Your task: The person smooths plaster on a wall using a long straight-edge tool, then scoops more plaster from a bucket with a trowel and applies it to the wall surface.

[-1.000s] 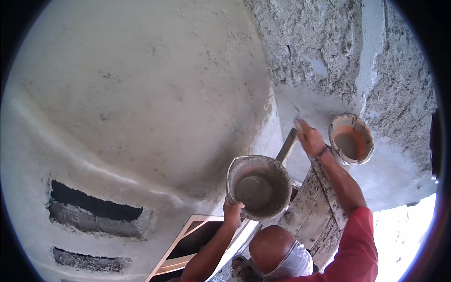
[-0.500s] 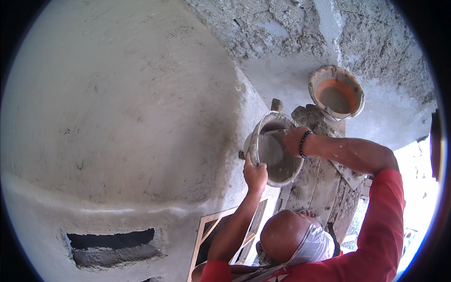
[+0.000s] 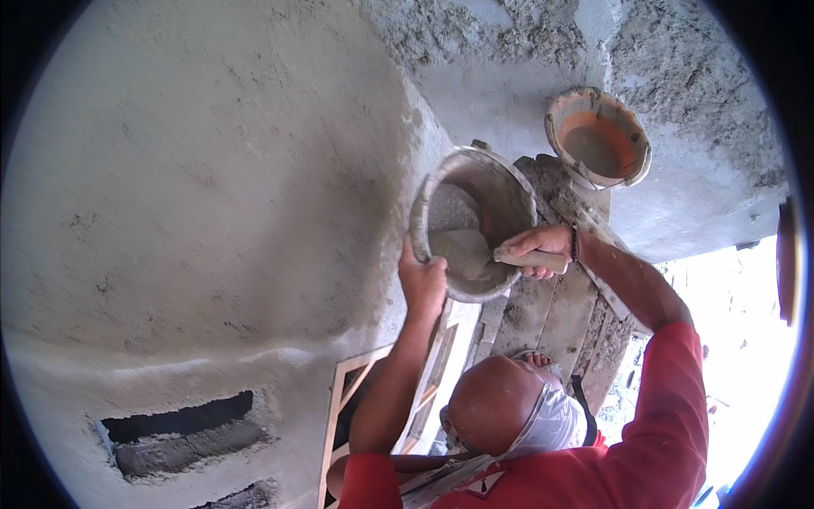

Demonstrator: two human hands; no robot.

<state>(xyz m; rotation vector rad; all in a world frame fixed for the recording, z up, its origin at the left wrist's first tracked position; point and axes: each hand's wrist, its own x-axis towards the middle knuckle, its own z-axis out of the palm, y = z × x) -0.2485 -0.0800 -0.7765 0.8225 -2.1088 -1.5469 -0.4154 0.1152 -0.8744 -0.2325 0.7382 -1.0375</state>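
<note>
My left hand (image 3: 422, 282) grips the near left rim of a mortar-caked bucket (image 3: 500, 188), which is tilted so that I see into it. Grey wet mortar (image 3: 448, 206) lies along its lower left inside. With my right hand (image 3: 547, 241) I hold a trowel (image 3: 462, 246) by its pale, smeared handle. The flat of the blade is inside the bucket, against the mortar, and itself coated grey. A dark bracelet rings my right wrist. Beyond it stands a second bucket (image 3: 634, 151), orange inside, with grey-brown contents; neither hand touches it.
Mortar-stained planks (image 3: 543, 314) run under the buckets, with a bare foot (image 3: 536, 360) on them. A smooth plastered wall (image 3: 212, 187) curves along the left, with a rough-edged opening (image 3: 182, 428) low down. Beside my left forearm is a wooden frame (image 3: 337, 390). Rough plaster (image 3: 678, 68) covers the far surface.
The held bucket has shifted left and up in the picture and turned more toward me. My right hand has drawn back to its near right rim, bringing the trowel into full sight.
</note>
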